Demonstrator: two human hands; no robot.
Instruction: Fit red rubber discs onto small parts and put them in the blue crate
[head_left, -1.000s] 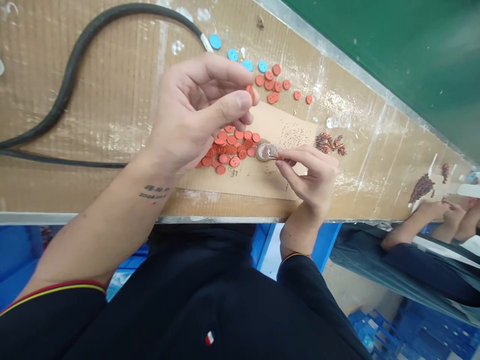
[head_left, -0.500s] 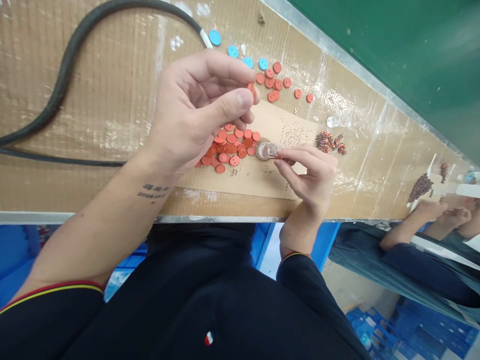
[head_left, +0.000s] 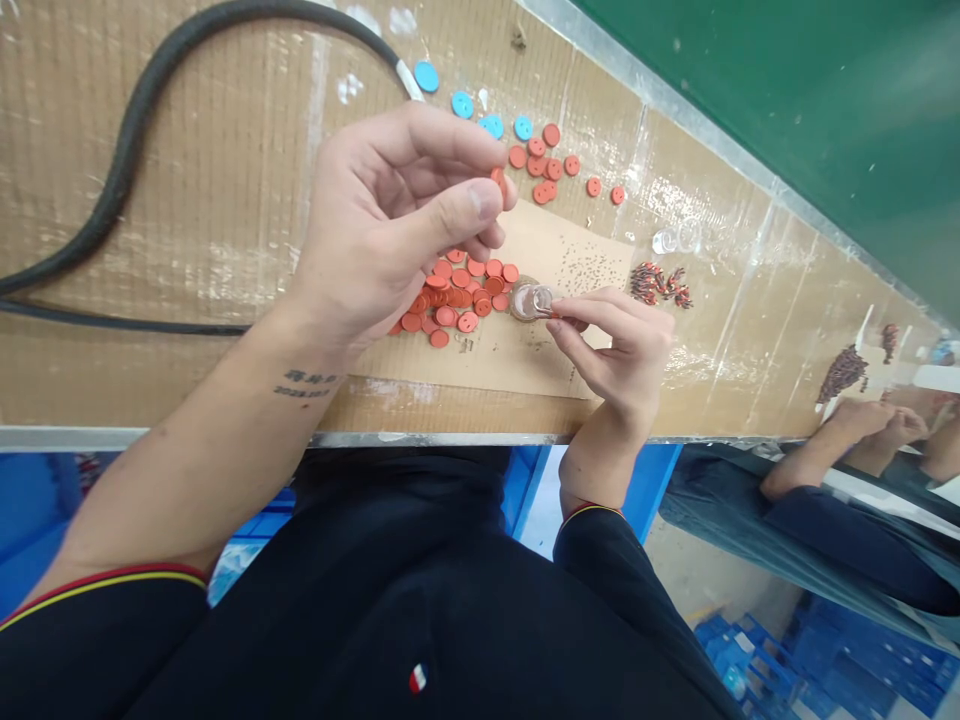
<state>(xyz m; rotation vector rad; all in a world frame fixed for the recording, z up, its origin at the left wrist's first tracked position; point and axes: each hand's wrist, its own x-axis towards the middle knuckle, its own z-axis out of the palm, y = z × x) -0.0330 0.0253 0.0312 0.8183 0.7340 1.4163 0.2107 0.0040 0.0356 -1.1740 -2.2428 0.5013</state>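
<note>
Over a cardboard-lined bench (head_left: 187,230), here's how it stands: my left hand (head_left: 390,220) is pinching an orange-red button (head_left: 497,178) edge-on between thumb and fingers, a firm grip, up above the pile. My right hand (head_left: 622,360) is closed too, thumb and forefinger gripping something thin and reddish, too small to make out, right against a glossy clear piece (head_left: 532,302) on a round tan pad. Beneath me, flat two-hole orange-red buttons (head_left: 450,295) lie heaped on a sheet of kraft paper (head_left: 525,365) peppered with tiny dark specks (head_left: 592,270). Beyond the sheet, blue buttons (head_left: 491,126) and more red ones scatter along the bench, and twisted red-and-black clusters (head_left: 660,285) sit to the right. A black cable (head_left: 142,130) loops off left, a green panel (head_left: 787,90) runs behind, and a co-worker's hands (head_left: 877,425) show far right, above blue crates (head_left: 810,665).
</note>
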